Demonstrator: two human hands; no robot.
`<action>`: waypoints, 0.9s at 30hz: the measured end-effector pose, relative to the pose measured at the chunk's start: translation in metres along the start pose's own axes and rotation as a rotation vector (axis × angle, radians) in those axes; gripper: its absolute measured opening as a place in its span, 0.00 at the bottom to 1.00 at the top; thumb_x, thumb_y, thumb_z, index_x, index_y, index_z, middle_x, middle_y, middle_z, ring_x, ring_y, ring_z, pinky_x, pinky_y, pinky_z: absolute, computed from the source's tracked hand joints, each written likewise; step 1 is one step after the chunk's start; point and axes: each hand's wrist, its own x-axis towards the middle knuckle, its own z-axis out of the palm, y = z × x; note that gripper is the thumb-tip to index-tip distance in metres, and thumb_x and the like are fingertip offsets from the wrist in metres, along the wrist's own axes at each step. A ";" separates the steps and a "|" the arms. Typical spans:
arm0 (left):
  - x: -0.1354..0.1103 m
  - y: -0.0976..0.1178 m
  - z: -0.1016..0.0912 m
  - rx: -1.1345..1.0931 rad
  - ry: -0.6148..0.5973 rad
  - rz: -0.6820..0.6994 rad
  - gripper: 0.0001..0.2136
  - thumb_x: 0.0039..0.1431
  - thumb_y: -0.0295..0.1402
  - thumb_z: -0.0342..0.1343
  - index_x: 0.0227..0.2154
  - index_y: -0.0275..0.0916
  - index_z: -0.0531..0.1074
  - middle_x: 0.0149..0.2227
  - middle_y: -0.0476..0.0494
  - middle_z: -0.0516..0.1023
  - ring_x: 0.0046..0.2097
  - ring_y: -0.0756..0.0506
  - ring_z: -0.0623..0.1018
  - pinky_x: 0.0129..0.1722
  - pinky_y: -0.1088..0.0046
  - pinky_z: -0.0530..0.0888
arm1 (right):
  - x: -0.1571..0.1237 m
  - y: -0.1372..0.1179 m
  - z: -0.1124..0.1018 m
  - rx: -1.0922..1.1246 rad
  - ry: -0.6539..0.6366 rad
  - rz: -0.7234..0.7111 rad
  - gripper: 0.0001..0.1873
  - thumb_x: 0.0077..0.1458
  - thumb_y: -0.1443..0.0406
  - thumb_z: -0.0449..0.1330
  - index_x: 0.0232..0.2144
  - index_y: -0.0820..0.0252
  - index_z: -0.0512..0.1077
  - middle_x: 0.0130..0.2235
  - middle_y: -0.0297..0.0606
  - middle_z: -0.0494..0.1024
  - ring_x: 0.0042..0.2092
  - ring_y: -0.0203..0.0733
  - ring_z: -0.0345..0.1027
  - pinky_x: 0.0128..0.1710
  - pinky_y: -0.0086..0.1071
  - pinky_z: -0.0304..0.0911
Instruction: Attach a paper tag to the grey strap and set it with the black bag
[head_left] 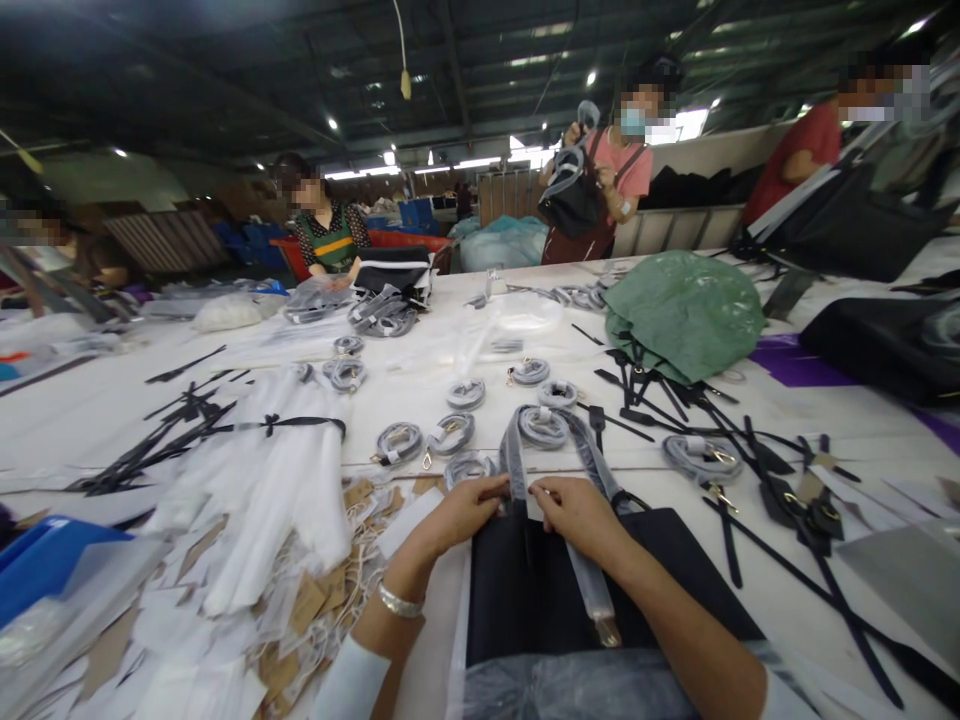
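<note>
The black bag (491,610) is laid on the desk (641,470) in the lower centre of the frame, with its upper edge located at the fingertips. A plastic-wrapped handle (513,455) is looped toward the top of the frame; its left leg is aligned up and down the frame, between the left hand (465,512) and the right hand (577,515). The left fingertips are placed against this leg, the nearer of the two hands to it; whether the leg is gripped cannot be told. A white slip (535,505) is pinched in the right fingertips, just right of the leg. Coiled straps (466,396) are spread above the bag; paper tags (307,605) are heaped at lower left.
</note>
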 end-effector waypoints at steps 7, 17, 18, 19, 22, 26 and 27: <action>0.009 -0.018 0.020 -0.134 0.073 -0.005 0.23 0.54 0.31 0.58 0.56 0.39 0.72 0.49 0.43 0.79 0.48 0.40 0.77 0.54 0.62 0.70 | 0.002 0.002 0.002 0.099 -0.109 -0.062 0.16 0.58 0.65 0.50 0.22 0.57 0.73 0.19 0.31 0.76 0.24 0.38 0.69 0.26 0.28 0.53; 0.000 -0.001 -0.004 0.046 0.175 -0.143 0.14 0.56 0.39 0.59 0.41 0.36 0.79 0.30 0.44 0.81 0.32 0.45 0.78 0.36 0.71 0.72 | 0.001 0.005 -0.003 0.246 0.084 0.028 0.18 0.60 0.57 0.54 0.47 0.57 0.75 0.31 0.35 0.80 0.25 0.40 0.71 0.31 0.33 0.62; -0.003 0.006 -0.008 0.026 0.182 -0.145 0.16 0.56 0.39 0.60 0.44 0.36 0.78 0.30 0.44 0.81 0.33 0.45 0.78 0.37 0.71 0.72 | 0.001 0.005 -0.004 0.308 0.107 0.065 0.19 0.59 0.56 0.55 0.49 0.56 0.74 0.35 0.35 0.81 0.24 0.38 0.70 0.30 0.32 0.63; -0.007 0.012 -0.011 -0.015 0.179 -0.147 0.17 0.57 0.40 0.60 0.46 0.37 0.77 0.31 0.44 0.81 0.35 0.46 0.78 0.39 0.71 0.72 | 0.000 0.003 -0.006 0.389 0.110 0.097 0.19 0.59 0.54 0.57 0.49 0.55 0.74 0.39 0.35 0.81 0.24 0.37 0.70 0.29 0.32 0.63; -0.015 0.024 -0.015 -0.270 0.137 -0.152 0.18 0.58 0.40 0.61 0.49 0.38 0.75 0.35 0.44 0.81 0.40 0.46 0.79 0.44 0.72 0.71 | -0.003 -0.004 -0.010 0.737 0.020 0.137 0.21 0.56 0.51 0.61 0.46 0.56 0.75 0.41 0.37 0.80 0.32 0.39 0.73 0.32 0.30 0.65; -0.015 0.024 -0.008 -0.634 0.136 -0.144 0.19 0.56 0.36 0.64 0.51 0.38 0.73 0.40 0.41 0.81 0.43 0.47 0.79 0.48 0.70 0.72 | -0.006 -0.014 -0.014 1.256 -0.114 0.105 0.19 0.54 0.51 0.64 0.40 0.60 0.78 0.43 0.41 0.80 0.45 0.43 0.74 0.46 0.32 0.68; -0.014 0.022 -0.005 -0.679 0.139 -0.137 0.21 0.56 0.35 0.65 0.52 0.38 0.72 0.42 0.41 0.80 0.41 0.48 0.79 0.47 0.71 0.72 | -0.007 -0.016 -0.014 1.340 -0.129 0.093 0.19 0.54 0.52 0.65 0.41 0.60 0.78 0.45 0.42 0.80 0.48 0.43 0.73 0.49 0.33 0.67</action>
